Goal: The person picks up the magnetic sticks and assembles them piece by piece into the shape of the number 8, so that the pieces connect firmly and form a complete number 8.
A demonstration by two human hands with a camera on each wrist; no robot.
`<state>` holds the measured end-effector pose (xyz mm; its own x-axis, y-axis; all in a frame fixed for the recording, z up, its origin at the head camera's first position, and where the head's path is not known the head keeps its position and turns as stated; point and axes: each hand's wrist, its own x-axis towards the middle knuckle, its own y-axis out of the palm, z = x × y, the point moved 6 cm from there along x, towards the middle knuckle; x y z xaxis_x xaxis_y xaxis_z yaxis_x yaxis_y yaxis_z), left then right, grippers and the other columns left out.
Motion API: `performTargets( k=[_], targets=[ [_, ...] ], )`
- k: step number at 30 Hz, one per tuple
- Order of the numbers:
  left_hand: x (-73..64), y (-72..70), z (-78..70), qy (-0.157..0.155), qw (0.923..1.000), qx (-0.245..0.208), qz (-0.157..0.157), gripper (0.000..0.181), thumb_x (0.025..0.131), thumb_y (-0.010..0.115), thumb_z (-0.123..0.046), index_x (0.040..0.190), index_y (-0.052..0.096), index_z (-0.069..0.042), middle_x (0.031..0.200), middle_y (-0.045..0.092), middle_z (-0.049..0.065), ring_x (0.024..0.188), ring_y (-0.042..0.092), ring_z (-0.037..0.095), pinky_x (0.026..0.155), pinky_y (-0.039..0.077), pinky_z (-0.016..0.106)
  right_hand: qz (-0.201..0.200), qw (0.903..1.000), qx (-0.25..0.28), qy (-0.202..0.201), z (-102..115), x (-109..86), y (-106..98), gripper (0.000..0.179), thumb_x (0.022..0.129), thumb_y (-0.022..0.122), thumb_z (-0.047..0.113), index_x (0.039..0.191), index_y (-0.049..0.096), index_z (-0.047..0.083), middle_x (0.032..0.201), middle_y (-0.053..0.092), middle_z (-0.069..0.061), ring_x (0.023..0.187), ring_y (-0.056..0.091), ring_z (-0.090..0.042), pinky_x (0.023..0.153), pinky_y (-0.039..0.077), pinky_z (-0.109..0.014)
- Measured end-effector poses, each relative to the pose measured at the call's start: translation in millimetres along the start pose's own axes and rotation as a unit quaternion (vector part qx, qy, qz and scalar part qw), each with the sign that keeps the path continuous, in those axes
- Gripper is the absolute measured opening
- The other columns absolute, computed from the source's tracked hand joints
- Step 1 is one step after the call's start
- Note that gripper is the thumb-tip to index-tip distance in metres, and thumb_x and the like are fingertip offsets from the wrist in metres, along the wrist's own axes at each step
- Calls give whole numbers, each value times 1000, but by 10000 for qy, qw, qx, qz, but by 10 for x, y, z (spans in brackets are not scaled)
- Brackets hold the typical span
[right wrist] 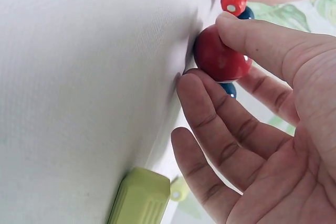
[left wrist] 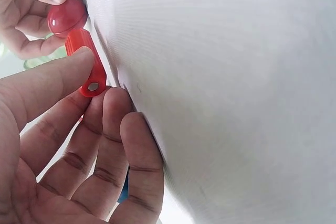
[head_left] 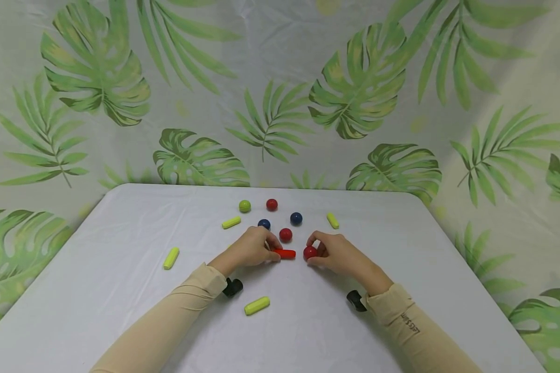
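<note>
My left hand (head_left: 252, 247) pinches a short red rod (head_left: 285, 254) between thumb and fingers; a small silver disc (left wrist: 93, 86) shows on the rod's end in the left wrist view. Just to the right, my right hand (head_left: 338, 254) grips a red ball (head_left: 310, 253) with thumb and fingertips, low at the white tabletop. In the head view a narrow gap separates rod and ball. Behind them lies a second red ball (head_left: 285, 235). One blue ball (head_left: 264, 224) sits right behind the left hand, partly covered by it.
Farther back lie a green ball (head_left: 245, 206), a red ball (head_left: 272, 204) and a blue ball (head_left: 296, 218). Several yellow-green rods are scattered about, including one near the front (head_left: 257, 305), one at left (head_left: 171, 258) and one at right (head_left: 333, 220). A leaf-printed curtain (head_left: 280, 171) hangs behind the table.
</note>
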<state>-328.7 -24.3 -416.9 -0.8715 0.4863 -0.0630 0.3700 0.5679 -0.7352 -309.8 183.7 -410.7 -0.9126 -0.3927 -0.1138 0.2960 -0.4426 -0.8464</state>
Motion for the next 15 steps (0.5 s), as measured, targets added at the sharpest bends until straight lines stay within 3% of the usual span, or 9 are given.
performTargets(
  k=[7, 15],
  targets=[
    [24, 17, -19, 54, 10000, 56, 14, 14, 91, 87, -13, 105, 84, -12, 85, 73, -2, 76, 62, 13, 66, 51, 24, -73, 9992, -25, -392, 56, -15, 7, 33, 95, 84, 22, 121, 65, 13, 87, 71, -1, 75, 61, -11, 71, 54, -27],
    [35, 20, -51, 162, 9999, 39, -21, 13, 90, 87, -12, 102, 84, -11, 84, 73, -2, 72, 61, 11, 63, 50, 23, -64, 9994, -38, -333, 80, -18, 12, 33, 95, 84, 21, 121, 65, 12, 89, 72, -2, 77, 61, -12, 73, 54, -28]
  ],
)
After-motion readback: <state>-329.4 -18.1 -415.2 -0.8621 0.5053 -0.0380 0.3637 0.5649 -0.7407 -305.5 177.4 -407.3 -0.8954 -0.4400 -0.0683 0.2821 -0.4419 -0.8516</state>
